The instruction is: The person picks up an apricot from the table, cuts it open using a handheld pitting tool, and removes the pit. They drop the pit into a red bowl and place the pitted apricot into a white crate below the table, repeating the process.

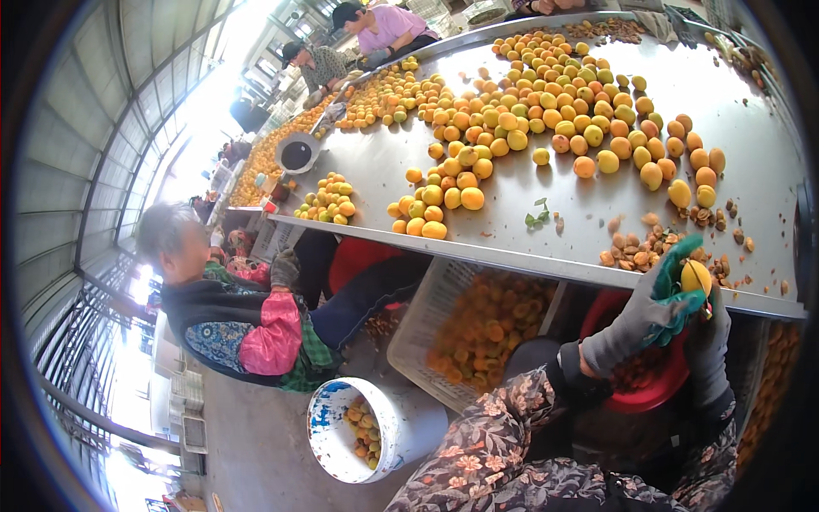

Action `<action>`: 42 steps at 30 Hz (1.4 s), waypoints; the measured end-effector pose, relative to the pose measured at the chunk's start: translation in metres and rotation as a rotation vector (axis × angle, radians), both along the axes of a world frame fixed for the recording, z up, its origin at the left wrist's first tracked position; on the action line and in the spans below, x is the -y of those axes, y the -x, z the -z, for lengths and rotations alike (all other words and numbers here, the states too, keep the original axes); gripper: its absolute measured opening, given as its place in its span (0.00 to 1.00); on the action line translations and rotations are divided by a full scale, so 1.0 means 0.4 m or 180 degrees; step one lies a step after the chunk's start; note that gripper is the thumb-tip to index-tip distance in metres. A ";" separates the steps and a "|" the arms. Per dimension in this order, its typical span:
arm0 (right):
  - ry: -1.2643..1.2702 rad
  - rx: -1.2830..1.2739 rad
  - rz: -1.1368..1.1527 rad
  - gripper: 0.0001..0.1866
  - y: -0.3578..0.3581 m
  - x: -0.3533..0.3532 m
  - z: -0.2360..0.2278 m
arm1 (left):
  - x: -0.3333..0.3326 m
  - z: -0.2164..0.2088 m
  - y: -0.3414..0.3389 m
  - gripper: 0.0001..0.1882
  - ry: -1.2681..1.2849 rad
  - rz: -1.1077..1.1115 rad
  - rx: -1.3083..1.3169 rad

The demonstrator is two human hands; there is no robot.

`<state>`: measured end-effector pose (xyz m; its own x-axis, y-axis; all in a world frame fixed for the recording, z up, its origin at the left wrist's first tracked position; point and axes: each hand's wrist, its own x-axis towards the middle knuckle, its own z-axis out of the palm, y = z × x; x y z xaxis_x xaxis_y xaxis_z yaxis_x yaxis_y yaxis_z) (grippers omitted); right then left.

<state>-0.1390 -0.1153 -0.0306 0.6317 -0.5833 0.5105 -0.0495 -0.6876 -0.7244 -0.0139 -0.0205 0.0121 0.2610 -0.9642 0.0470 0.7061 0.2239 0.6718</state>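
Over the table's near edge, my left hand (644, 311), in a grey glove with green fingers, has its fingers around a yellow apricot (695, 277). Just beside it, my right hand (708, 331), also gloved in grey, is closed near the fruit's lower side. A thin, shiny edge shows there against the apricot, too small to name; the right fingers are partly hidden. Beneath both hands stands a red basin (653, 394) with brownish pieces in it. Loose apricot pits (631, 252) lie on the table right by my left hand.
Many whole apricots (520, 111) cover the metal table (512, 209). Below its edge sits a white crate (418, 328) of orange apricot pieces. A white bucket (426, 427) with fruit stands on the floor. To the left sits a co-worker (256, 316); others work at the far side.
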 end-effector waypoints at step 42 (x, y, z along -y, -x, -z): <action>0.0603 -0.0372 -0.0652 0.29 0.024 -0.046 -0.116 | 0.036 0.211 0.063 0.40 0.0397 -0.1422 0.2665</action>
